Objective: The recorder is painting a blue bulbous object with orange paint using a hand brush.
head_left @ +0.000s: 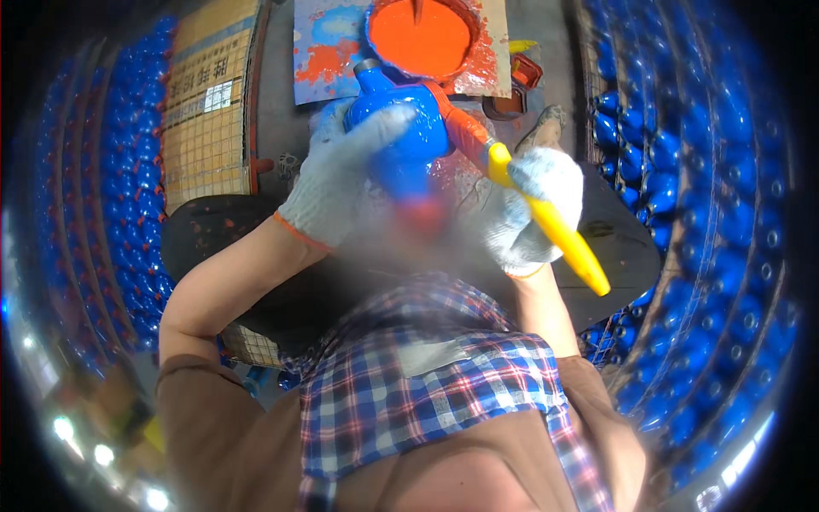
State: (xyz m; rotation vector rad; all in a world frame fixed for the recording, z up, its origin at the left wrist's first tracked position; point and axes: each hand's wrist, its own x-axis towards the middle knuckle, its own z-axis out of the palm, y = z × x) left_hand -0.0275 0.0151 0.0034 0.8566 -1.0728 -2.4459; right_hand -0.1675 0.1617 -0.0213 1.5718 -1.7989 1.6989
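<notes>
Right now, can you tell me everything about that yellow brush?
The brush has a smooth, shiny yellow handle, plastic-looking, tapering to a rounded end. Its other end is coated in orange-red paint, so bristles can't be made out clearly. It slants from upper left to lower right, gripped partway along by the whitish-gloved right hand. The painted tip seems to touch the side of the blue piece.

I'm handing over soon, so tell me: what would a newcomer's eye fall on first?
Probably the bright orange paint at top centre. Just below, the gloved left hand holds a glossy blue part, and the gloved right hand a yellow-handled brush. Blue pieces crowd both sides.
</notes>
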